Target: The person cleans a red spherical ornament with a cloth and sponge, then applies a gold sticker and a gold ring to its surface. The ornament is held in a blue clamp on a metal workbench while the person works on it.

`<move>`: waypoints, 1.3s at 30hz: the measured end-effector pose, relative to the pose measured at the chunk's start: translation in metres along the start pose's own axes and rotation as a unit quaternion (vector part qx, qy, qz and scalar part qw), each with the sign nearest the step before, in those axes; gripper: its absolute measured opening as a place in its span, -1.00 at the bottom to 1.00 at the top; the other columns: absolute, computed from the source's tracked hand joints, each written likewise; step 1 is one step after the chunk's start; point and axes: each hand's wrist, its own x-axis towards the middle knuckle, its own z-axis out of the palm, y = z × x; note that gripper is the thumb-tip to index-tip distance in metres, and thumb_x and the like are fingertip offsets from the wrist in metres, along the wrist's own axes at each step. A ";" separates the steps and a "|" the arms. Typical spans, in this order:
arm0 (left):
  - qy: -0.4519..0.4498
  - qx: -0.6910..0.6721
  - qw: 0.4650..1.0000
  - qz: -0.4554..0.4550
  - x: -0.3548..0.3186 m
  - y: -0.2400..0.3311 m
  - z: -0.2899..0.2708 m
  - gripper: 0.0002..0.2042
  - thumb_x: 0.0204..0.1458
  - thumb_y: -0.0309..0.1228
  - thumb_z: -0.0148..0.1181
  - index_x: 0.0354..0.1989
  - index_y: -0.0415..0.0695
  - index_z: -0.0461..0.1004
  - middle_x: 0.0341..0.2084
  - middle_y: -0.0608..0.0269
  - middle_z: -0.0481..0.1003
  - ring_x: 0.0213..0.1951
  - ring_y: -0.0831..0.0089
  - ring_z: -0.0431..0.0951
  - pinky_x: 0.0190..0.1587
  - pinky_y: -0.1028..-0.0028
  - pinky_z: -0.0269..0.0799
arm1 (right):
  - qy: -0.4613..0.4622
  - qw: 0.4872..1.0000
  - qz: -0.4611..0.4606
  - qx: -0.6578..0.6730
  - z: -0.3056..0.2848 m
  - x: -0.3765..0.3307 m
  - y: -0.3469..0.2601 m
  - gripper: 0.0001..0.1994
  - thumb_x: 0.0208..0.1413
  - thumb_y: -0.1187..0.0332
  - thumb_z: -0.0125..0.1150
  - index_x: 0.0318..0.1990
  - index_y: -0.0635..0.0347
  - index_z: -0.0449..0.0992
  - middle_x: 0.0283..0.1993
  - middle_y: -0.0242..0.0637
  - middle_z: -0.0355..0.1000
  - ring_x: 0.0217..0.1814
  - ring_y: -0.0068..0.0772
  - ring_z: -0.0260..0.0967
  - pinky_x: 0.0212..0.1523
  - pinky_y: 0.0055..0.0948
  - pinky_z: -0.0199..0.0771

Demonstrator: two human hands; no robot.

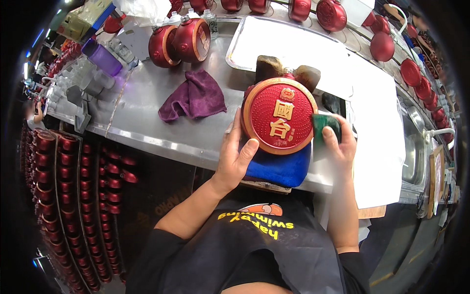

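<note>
A round, flat red bottle (pixel 259 117) with a gold rim and raised gold characters lies tilted, face up, on a blue cloth pad (pixel 281 169). Its neck end points away from me, between two worn brown supports (pixel 308 78). My left hand (pixel 232 159) grips the bottle's left edge, thumb toward the front and fingers along the side. In my right hand (pixel 344 147), a dark green pad (pixel 320 125) is pinched between thumb and fingers, up against the bottle's right rim.
A crumpled purple cloth (pixel 196 100) lies on the metal table left of the bottle. Two similar red bottles (pixel 192 41) stand behind it, near a white tray (pixel 284 41). White sheeting (pixel 377 152) covers the right side, beside a sink (pixel 415 147). Racked red bottles (pixel 66 166) fill the left.
</note>
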 end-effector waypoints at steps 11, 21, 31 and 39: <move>0.003 0.030 0.999 0.028 0.004 0.002 -0.006 -0.16 0.40 0.04 -0.07 0.53 -0.44 -0.16 0.44 -0.27 0.12 0.48 -0.04 0.09 0.49 0.15 -0.06 | 0.004 0.997 -0.011 -0.080 -0.009 0.061 -0.041 -0.67 0.29 0.32 0.29 0.10 0.32 0.53 -0.10 -0.25 0.56 -0.06 -0.47 0.49 -0.01 -0.47 0.50; -0.258 0.438 0.803 0.310 0.133 0.044 -0.014 -0.32 0.32 0.19 -0.10 0.42 -0.05 0.32 0.06 0.13 0.61 0.44 0.14 0.22 0.48 -0.05 -0.15 | 0.081 0.985 0.054 0.144 -0.014 0.010 -0.018 -0.69 0.33 0.43 0.22 0.16 0.34 0.48 -0.07 -0.34 0.52 -0.10 -0.64 0.43 -0.06 -0.63 0.46; -0.239 0.485 0.750 0.382 0.033 0.043 0.023 -0.40 0.15 0.12 0.11 0.32 0.12 0.45 0.25 0.40 0.48 0.51 0.30 0.12 0.52 -0.17 -0.61 | 0.116 0.983 0.044 0.136 -0.001 -0.023 -0.013 -0.65 0.37 0.34 0.21 0.19 0.34 0.41 0.00 -0.31 0.51 -0.03 -0.57 0.44 0.02 -0.57 0.47; -0.080 0.515 0.831 0.195 -0.052 0.013 0.013 -0.28 0.27 0.15 -0.04 0.53 0.07 0.15 0.46 0.20 0.24 0.56 -0.07 -0.10 0.46 -0.30 -0.61 | 0.083 0.986 -0.110 -0.091 0.044 -0.049 0.006 -0.63 0.29 0.29 0.33 0.12 0.34 0.45 -0.10 -0.19 0.56 -0.14 -0.42 0.50 -0.04 -0.46 0.50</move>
